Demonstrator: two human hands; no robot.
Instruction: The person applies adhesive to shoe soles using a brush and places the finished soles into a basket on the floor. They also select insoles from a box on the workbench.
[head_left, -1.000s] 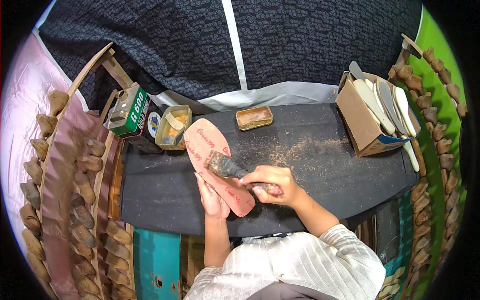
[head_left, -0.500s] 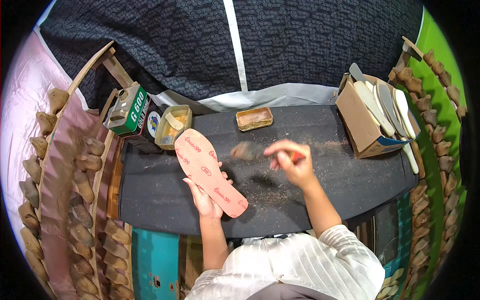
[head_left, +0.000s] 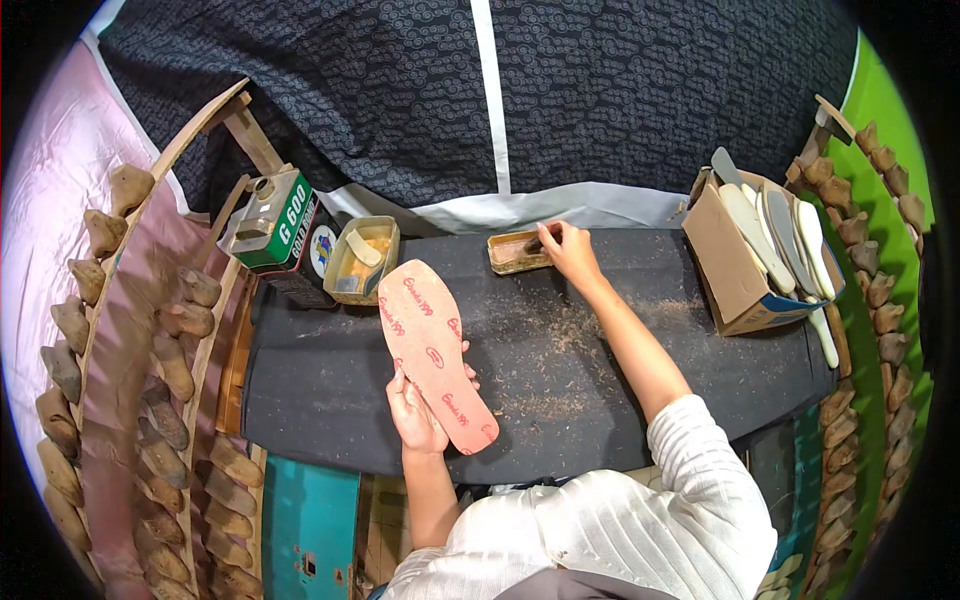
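Pinching the pink sole by its edges, left of centre, my left hand leaves its face uncovered, while whether my right hand pinches anything at the far tray I cannot tell.

One left hand, one right hand, one pink insole, one brush. On one table: one can and one tub at ten o'clock, one tray at twelve, one cardboard box at two. Shoe lasts: dozens, nine and three o'clock.
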